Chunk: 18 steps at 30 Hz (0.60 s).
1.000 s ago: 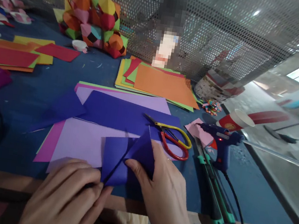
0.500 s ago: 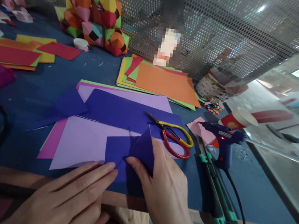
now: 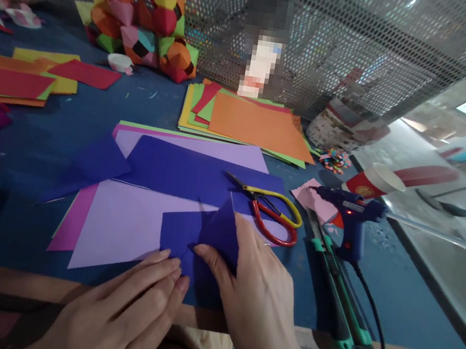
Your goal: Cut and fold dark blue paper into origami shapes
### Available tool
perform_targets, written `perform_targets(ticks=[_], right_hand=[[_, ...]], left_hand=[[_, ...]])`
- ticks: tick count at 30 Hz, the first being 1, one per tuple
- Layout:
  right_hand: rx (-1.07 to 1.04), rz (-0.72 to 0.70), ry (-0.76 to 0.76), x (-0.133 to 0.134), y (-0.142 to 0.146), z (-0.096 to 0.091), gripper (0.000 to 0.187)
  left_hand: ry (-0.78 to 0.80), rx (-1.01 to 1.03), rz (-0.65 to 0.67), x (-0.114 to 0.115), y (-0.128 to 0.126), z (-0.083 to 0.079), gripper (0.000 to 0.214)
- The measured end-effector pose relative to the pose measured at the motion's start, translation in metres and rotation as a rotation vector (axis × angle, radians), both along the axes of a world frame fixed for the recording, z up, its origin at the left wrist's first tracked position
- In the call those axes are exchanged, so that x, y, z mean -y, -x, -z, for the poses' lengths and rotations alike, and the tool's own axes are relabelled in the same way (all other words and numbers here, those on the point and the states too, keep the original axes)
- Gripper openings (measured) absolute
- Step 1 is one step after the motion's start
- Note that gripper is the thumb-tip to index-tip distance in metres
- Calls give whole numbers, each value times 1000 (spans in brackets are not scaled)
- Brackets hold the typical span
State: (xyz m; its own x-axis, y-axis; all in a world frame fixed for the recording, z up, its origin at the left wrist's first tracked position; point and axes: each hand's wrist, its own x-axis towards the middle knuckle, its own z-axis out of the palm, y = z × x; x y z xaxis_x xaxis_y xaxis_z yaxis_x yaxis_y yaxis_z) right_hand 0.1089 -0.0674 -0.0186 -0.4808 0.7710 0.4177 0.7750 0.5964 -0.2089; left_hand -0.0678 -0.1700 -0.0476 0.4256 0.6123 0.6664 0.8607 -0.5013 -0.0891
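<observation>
A small dark-blue square of paper (image 3: pixel 181 230) lies at the table's front edge, with one corner folded up. My right hand (image 3: pixel 262 289) grips the raised flap, thumb on its near face and the other fingers behind it. My left hand (image 3: pixel 120 309) rests with fingers stretched out and close together, their tips on the paper's lower left part. Beyond my right hand, scissors (image 3: pixel 249 189) with one yellow and one red handle lie across a larger dark-blue sheet (image 3: pixel 181 167). Beneath are lilac paper (image 3: pixel 121 219) and magenta paper (image 3: pixel 71 226). A folded blue piece (image 3: pixel 89 167) sits at the left.
At the right lie a glue gun (image 3: pixel 356 213) with a lit red light, a green-handled cutter (image 3: pixel 340 295) and a paper cup (image 3: pixel 374 181). Farther back are stacked coloured papers (image 3: pixel 258 126), a folded-paper model (image 3: pixel 151 16) and a perforated metal screen (image 3: pixel 345 34).
My left hand has shifted slightly right and down, its fingertips bunching nearer the fold. My right hand keeps its hold on the flap. The whole view has turned a little.
</observation>
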Motion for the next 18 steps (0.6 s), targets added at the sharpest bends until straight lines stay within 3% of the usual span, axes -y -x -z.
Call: perform_targets(ticks=[7,13,18], right_hand=[[17,0,-10,-1,-1,2,49],[30,2,-7,-2,-1,2,51],[29,6,-19,-2,-1,3,52]], left_hand=[[-21,112,-124,3,-10,13,16],[-65,70,-79,11,-1,22,26],[19,49,-83,22,8,30,34]])
